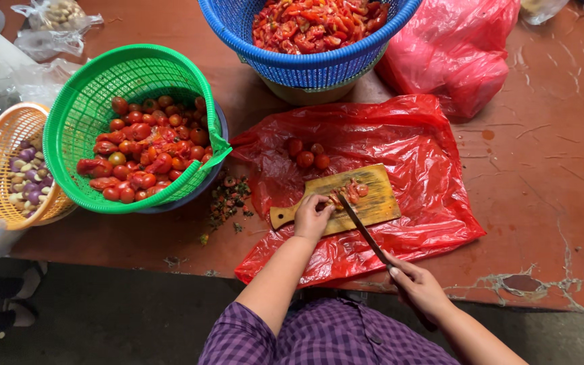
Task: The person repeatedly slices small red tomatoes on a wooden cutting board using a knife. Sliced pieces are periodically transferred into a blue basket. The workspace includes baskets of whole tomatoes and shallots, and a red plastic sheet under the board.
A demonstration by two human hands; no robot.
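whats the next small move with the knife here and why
Probably draw the knife down through the tomato piece. The left hand pins that piece on the wooden cutting board, the right hand grips the handle, and the blade tip already sits right beside the left fingers, so keep them tucked.

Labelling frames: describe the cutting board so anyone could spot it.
Start at the red plastic sheet spread on the brown table. On its near half lies the wooden cutting board, under the left hand. It is the only flat, pale wooden piece; its neighbours are round baskets.
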